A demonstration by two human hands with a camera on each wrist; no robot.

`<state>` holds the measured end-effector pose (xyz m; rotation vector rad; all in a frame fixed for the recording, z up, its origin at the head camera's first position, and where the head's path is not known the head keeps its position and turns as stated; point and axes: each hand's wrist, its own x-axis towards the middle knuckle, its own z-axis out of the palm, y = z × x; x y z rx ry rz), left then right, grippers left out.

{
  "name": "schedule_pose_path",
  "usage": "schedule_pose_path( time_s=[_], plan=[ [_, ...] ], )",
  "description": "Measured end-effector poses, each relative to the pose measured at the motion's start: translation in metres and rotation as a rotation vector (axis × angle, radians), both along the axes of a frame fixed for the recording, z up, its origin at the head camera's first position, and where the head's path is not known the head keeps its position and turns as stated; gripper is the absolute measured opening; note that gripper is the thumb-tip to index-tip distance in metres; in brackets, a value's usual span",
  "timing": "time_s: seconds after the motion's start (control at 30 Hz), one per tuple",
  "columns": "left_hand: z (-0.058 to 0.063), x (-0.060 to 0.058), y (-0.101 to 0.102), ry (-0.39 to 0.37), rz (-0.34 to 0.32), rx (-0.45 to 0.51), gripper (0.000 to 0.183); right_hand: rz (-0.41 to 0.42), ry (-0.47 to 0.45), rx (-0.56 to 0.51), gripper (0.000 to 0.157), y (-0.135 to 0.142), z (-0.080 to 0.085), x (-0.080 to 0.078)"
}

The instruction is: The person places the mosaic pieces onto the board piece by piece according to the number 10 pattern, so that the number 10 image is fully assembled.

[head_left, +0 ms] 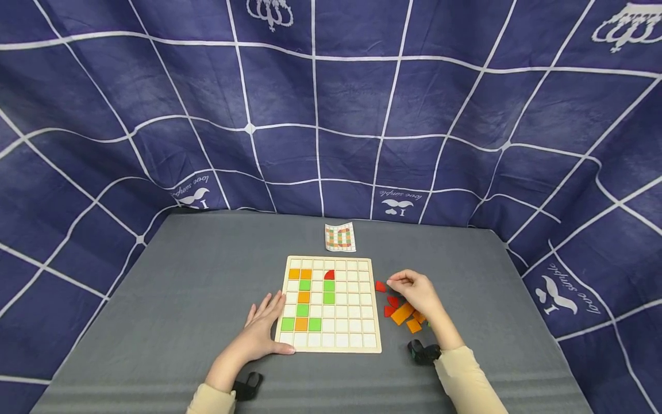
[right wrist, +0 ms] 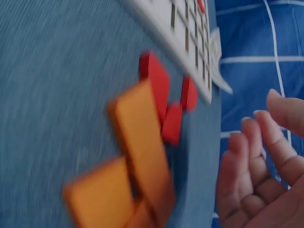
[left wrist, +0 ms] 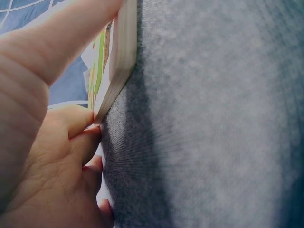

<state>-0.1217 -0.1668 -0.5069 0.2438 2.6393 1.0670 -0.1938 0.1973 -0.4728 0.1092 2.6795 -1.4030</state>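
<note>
Touching the left edge and near-left corner of the square, pale wooden grid board (head_left: pixel 331 349) on the grey tabletop (head_left: pixel 207 259) with the left hand (head_left: pixel 253 339), spread wide. Hovering with the right hand (head_left: pixel 418 292), loosely curved and visibly holding nothing, beside a small flat red piece (head_left: pixel 380 286), near an orange rectangular piece (head_left: pixel 402 313) right of the board.

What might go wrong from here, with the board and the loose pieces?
The left hand touches the board, so a push might shift it. The right hand is near a loose red piece and might knock it away. The orange pieces lie close together, so taking one might disturb the others.
</note>
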Motion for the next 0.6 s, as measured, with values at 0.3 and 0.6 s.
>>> schedule_pose_path(
  time_s=[0.3, 0.6],
  plan=[
    [0.0, 0.0, 0.0, 0.009, 0.003, -0.008, 0.126, -0.068, -0.014, 0.113, 0.021, 0.032, -0.01, 0.011],
    [-0.001, -0.001, 0.0, 0.006, 0.006, -0.007, 0.126, -0.069, -0.053, 0.141, 0.022, 0.044, -0.017, 0.019]
  ],
)
